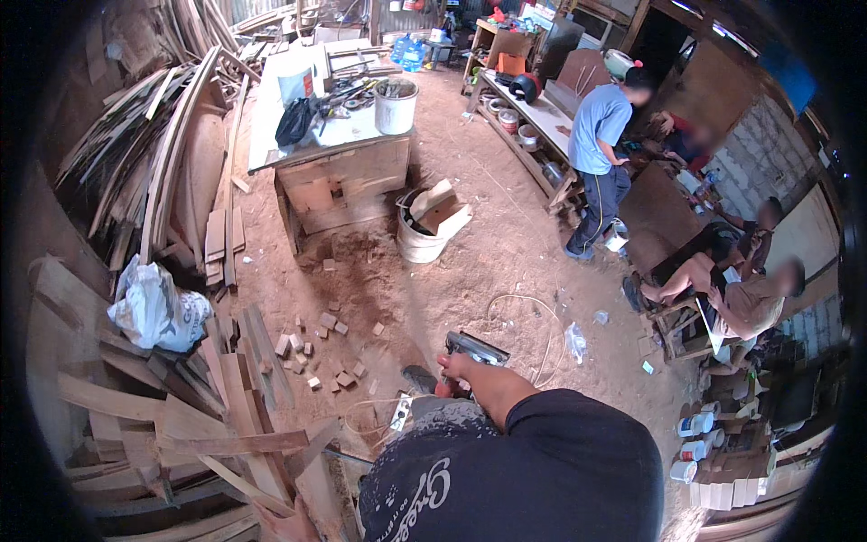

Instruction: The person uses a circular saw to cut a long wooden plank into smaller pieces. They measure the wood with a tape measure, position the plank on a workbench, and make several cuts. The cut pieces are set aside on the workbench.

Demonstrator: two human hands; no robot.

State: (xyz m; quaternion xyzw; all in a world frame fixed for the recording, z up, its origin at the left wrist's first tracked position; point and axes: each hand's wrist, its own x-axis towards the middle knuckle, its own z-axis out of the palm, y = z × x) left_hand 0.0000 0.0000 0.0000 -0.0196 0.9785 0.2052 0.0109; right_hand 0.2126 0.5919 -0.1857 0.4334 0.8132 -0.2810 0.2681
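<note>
My right hand (452, 367) is closed on a dark metal power tool (479, 348), resembling a nail gun, held low in front of my body. A red piece (444, 388) shows just under the hand; I cannot tell whether it is part of the tool. My left hand is out of sight. A thin hose or cord (533, 301) lies looped on the dusty floor to the right. Several small wood blocks (336, 327) are scattered to the left, and a white power strip (402, 411) shows beside my body.
Lumber piles (172, 154) and a plastic sack (149, 307) line the left. Ahead stand a cluttered workbench (339, 194) and a bucket of offcuts (421, 244). Right, a standing person (596, 131) and several seated people (741, 307) occupy a long bench (542, 113), near stacked tubs (691, 447).
</note>
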